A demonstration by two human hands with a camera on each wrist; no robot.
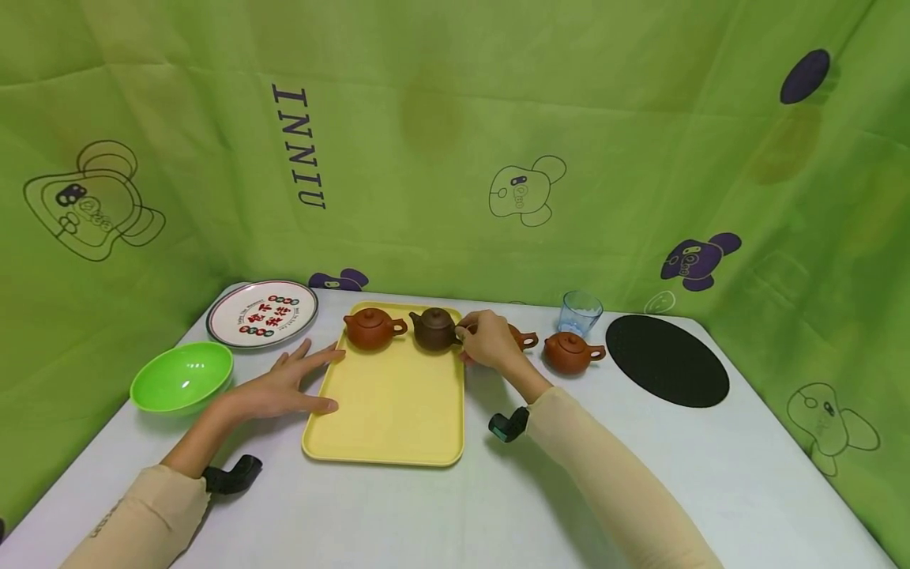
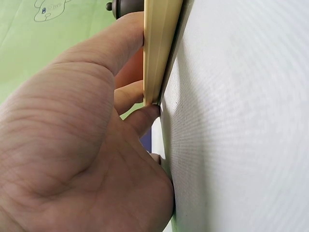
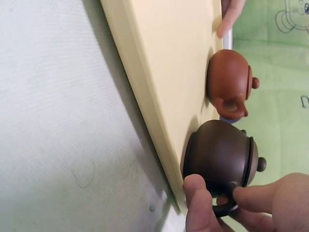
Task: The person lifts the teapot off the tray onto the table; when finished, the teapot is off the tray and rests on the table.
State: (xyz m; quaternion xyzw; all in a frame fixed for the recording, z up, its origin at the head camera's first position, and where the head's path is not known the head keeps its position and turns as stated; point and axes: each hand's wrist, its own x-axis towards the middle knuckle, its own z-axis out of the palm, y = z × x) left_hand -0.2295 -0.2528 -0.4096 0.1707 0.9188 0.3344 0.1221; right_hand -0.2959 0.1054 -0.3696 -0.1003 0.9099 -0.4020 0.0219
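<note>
Beige fabric sleeves (image 1: 611, 466) occupy the foreground. Left hand (image 1: 273, 390): fingers spread, thumb and fingertips contacting the left rim of the yellow rectangular tray (image 1: 391, 411). Right hand (image 1: 490, 340): thumb and fingers pinching the handle of the dark-brown, round clay teapot (image 1: 432, 330), located at the tray's far right corner. To its left stands a reddish-brown, round clay teapot (image 1: 370, 330). Green printed fabric (image 1: 426, 174) hangs behind.
</note>
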